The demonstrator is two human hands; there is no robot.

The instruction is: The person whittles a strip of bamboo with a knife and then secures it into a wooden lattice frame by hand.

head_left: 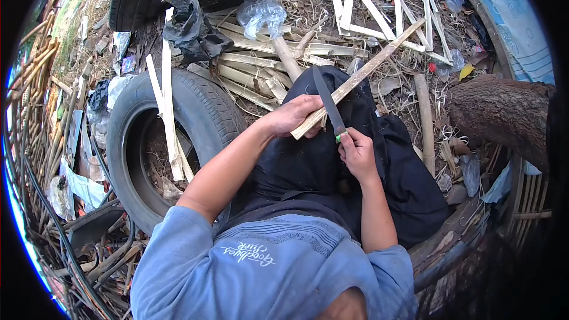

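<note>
The bamboo strip (385, 58) slants across the person's lap, its near end at the left hand (293, 116) and its far end reaching up and to the right, well beyond both hands. The left hand is closed around the strip close to that near end, with a short stub sticking out past the fingers; most of the length lies free on the far side of the grip. The right hand (357, 153) is wrapped around the green-marked handle of a knife (326, 95), whose dark blade crosses the strip just beside the left hand, tip pointing forward and slightly left. The right hand itself is beside the strip, on its right. Under them are dark trousers (290, 169). In front of the knees lies a heap of split pieces (246, 77), with a black plastic bag (195, 38) and a clear plastic bag (264, 13) by it. A tyre (127, 109) lies to the left, pale slats (168, 104) leaning over it; a thick log (504, 112) is at the right.
</note>
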